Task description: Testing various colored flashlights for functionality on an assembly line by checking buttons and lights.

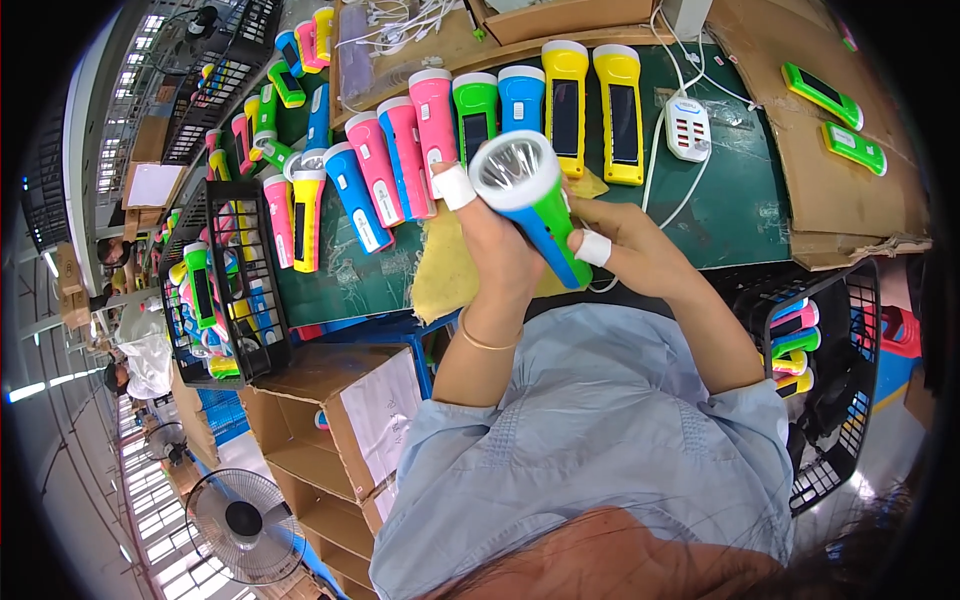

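A blue and green flashlight with a white rim is held up before my body, its clear lens and shiny reflector tilted up and to the left. My left hand grips its left side, a white wrap around the thumb. From the right, my right hand holds the body between thumb and fingers; that thumb is wrapped too, and some fingertips are hidden behind the flashlight. Just beyond stands a row of flashlights, among them a pink one, a blue one and a yellow one. A yellow cloth lies beneath my hands.
A white multi-port charger with cables sits on the green tabletop. Two green flashlights lie on cardboard at right. Black baskets of flashlights stand left and right. Below left are a cardboard shelf and a fan.
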The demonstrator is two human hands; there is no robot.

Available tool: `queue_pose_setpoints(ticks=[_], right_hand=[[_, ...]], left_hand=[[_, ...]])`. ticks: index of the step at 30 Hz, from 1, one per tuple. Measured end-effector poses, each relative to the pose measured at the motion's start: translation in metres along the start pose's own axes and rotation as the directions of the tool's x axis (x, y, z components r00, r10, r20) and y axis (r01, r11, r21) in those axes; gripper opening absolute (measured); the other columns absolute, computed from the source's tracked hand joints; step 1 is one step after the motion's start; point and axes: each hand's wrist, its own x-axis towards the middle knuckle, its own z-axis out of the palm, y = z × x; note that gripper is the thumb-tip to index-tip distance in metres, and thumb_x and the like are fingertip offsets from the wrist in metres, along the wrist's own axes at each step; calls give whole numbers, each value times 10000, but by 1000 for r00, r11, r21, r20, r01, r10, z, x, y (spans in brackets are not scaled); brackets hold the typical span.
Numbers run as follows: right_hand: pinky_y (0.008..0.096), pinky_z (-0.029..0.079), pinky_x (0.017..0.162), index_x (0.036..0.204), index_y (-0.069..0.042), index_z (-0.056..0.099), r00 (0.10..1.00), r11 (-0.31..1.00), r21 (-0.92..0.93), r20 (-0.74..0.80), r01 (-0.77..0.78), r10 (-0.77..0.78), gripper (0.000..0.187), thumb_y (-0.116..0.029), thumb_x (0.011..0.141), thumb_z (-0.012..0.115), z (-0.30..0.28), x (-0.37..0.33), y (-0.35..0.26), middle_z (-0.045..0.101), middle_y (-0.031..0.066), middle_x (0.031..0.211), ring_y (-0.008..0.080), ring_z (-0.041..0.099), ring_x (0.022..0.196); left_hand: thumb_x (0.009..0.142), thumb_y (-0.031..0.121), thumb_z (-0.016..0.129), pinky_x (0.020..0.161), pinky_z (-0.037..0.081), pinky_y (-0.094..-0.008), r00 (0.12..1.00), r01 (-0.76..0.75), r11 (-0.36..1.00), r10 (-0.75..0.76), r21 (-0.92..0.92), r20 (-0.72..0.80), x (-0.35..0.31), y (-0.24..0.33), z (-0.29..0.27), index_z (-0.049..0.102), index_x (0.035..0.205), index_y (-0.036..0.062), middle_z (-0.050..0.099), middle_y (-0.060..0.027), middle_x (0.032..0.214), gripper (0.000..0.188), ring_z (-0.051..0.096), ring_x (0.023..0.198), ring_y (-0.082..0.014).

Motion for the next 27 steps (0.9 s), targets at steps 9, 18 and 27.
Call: queue_pose_setpoints(ticks=[9,18,27], right_hand=[[243,425,770,1173,68,514,997,967,242,-23,75,-72,462,-165,802,662,6,16,14,577,50,971,86,500,864],[250,433,725,1144,27,505,981,958,257,178,-127,82,431,-255,841,626,-5,14,18,579,23,981,72,508,876],[337,466,700,1046,-12,529,784,601,-763,-214,238,-583,433,-141,685,732,14,5,-5,572,128,897,285,573,817]], left_hand=[[882,582,119,569,450,-294,973,-46,987,79,152,-216,5,-14,-6,546,910,-60,574,-135,638,771,541,578,-224],[869,571,216,599,471,-339,983,148,956,-113,-252,146,18,3,-28,535,1004,-30,582,-153,726,695,554,629,-250],[887,534,293,732,417,-436,998,62,873,-66,-483,10,9,-5,-28,525,1045,12,562,-124,817,593,511,740,-277]])
